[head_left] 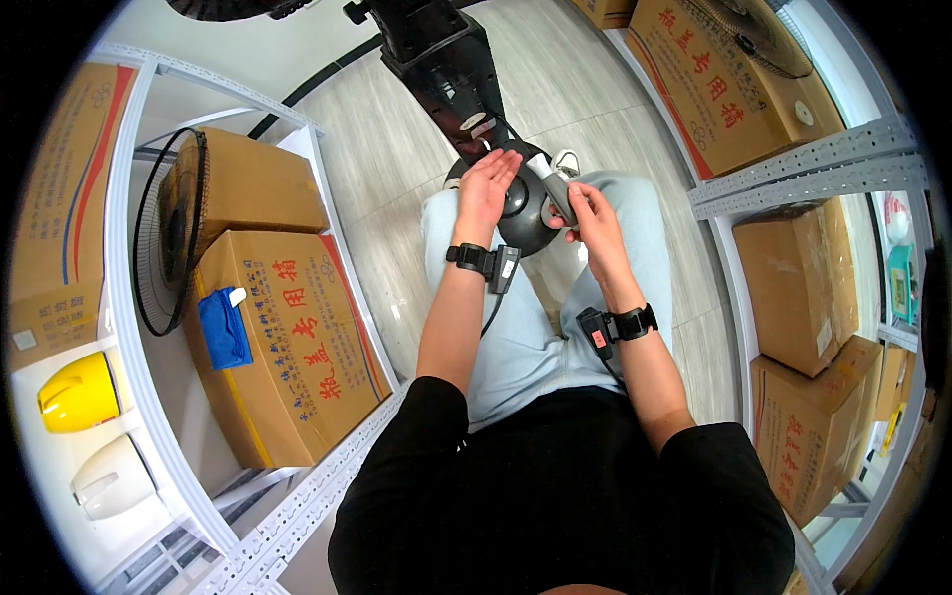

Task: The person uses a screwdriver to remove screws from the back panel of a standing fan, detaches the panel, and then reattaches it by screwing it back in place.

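My right hand (pixel 599 226) is closed round the grey handle of a small tool (pixel 557 188). Its white end points up and left; whether it is a brush I cannot make out. With fingers stretched out and palm showing, my left hand (pixel 483 195) is beside the lower part of a black fan stand (pixel 441 74); I cannot tell whether the fingertips touch it. The stand's dark round base (pixel 531 226) is on the floor between my legs, partly hidden by my hands. Each wrist wears a black strap with a small cabled box.
Metal shelves flank me. On the left are cartons (pixel 297 377), a black fan guard (pixel 146 243), a blue cloth (pixel 225 332), a yellow container (pixel 81 395) and a white one (pixel 116 476). Cartons (pixel 793 283) and another fan guard (pixel 778 40) are on the right.
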Tool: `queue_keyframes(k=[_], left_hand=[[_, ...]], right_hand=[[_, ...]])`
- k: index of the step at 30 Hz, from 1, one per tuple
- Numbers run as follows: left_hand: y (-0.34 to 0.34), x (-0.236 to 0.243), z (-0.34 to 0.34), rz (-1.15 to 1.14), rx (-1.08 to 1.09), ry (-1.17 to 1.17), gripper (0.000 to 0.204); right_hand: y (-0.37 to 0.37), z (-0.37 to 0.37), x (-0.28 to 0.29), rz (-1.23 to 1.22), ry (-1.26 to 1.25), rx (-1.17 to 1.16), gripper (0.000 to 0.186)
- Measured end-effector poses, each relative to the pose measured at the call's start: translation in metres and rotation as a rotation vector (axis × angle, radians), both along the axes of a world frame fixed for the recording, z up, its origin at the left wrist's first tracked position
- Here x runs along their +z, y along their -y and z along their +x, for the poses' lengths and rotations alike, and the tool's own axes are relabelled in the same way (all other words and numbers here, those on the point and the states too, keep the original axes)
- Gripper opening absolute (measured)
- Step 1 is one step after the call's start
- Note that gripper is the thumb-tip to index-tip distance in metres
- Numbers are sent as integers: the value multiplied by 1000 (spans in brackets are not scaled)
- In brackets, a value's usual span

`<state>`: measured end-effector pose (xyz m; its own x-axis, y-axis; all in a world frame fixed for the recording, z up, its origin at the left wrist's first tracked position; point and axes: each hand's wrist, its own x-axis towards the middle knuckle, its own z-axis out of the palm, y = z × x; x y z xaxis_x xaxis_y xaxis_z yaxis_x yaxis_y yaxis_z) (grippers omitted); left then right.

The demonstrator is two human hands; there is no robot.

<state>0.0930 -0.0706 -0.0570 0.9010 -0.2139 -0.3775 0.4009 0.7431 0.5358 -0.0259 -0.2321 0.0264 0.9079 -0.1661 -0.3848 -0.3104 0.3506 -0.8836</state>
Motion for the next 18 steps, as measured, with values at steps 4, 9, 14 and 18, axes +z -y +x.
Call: queue_keyframes(k=[4,9,14,18], left_hand=[[4,12,-4,42,-8,-29,35],[3,11,-5,36,-7,-12,18],[2,11,-4,72,-43,-12,22],[4,13,-5,119,-38,1,24]], right_hand=[[-6,-1,5,-194,78,4,41],[0,2,3,-19,-21,5,40],[-1,3,-1,11,-36,26,40],[-9,0,1,-163,76,-2,40]])
